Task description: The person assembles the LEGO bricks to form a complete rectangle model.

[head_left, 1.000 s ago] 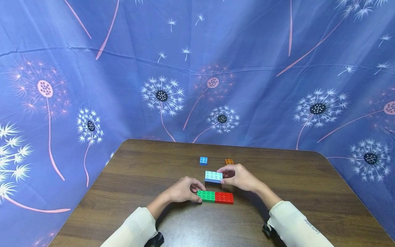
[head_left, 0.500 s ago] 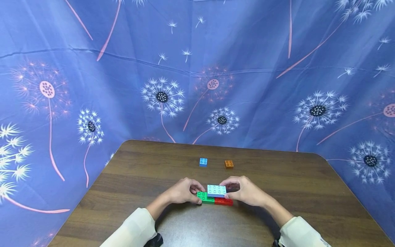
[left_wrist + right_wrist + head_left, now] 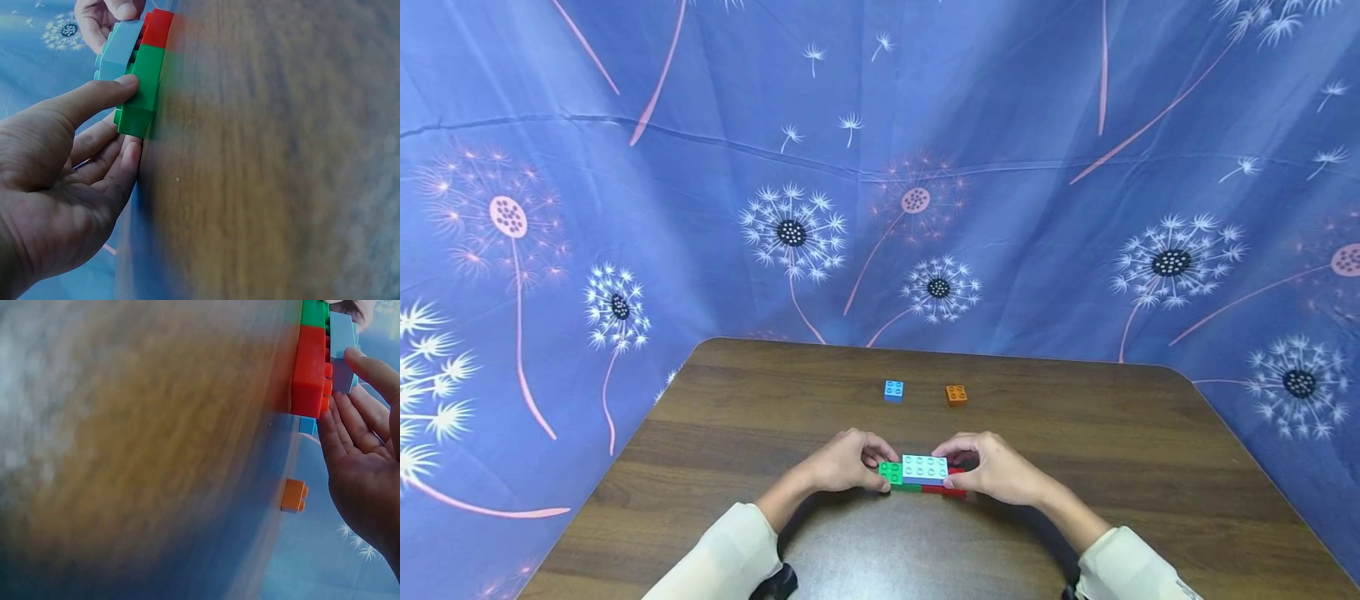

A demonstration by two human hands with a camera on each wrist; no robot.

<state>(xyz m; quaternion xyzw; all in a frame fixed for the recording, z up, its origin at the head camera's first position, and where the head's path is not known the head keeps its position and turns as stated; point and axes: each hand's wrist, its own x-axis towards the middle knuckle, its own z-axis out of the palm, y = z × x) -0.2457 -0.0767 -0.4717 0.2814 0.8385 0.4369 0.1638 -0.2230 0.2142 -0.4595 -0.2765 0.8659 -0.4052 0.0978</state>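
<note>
A green brick and a red brick lie end to end on the table. My left hand pinches the green brick at its left end, thumb on the near side. Over the seam between the two sits a light blue brick, which my right hand holds by its right end between thumb and fingers. The left wrist view shows the light blue brick slightly tilted, with a thin gap above the studs of the green one. From the head, it covers most of the red brick.
Farther back on the wooden table stand a small blue brick and a small orange brick, apart from each other. A blue dandelion-patterned cloth hangs behind the table.
My right hand has brought the light blue brick nearer to me and down onto the green and red bricks. The left hand has kept its grip on the green brick.
</note>
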